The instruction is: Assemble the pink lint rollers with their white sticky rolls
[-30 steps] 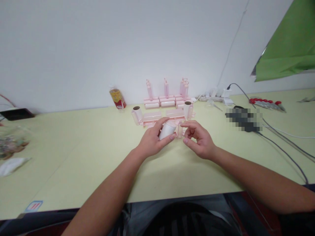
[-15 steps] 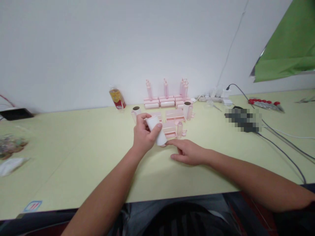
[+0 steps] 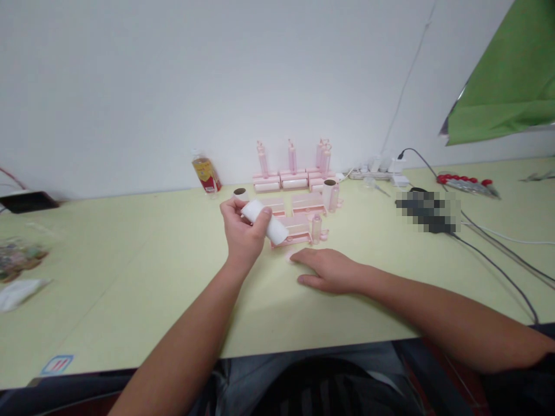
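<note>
Clamped in my left hand (image 3: 243,234), the white roll (image 3: 264,221) points toward four o'clock, my right hand (image 3: 328,270) flat, holding nothing

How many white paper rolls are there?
3. One white paper roll is gripped in the left hand. A second roll stands just behind that hand. A third roll stands right of the pink trays. More may be hidden among them.

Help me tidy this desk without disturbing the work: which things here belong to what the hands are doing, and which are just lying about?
In use:
left hand holding white roll
right hand flat on table
pink roller parts

Lying about:
drink bottle
power strip
cables
red-capped tools
green cloth
</note>
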A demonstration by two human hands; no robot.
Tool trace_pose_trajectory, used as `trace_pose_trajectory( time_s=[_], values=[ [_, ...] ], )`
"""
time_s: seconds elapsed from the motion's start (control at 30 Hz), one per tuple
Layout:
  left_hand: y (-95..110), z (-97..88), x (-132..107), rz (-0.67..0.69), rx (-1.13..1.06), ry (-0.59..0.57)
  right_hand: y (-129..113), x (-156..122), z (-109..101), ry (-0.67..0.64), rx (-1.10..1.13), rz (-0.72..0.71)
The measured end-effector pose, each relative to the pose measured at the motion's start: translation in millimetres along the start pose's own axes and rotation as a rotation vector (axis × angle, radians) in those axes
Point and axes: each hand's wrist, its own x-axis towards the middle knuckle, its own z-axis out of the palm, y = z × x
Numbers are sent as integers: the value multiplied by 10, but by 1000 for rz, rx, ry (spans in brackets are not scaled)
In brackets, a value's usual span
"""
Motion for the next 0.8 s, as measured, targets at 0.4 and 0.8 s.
trace_pose_trajectory(
  time_s=[0.4,0.8],
  values=[
    [70,2,0,-37,108,-30,73,-13,-16,4,-66,30],
    [18,-16,31,-189,94,-30,181,-52,-50,168,31,-30]
  ],
)
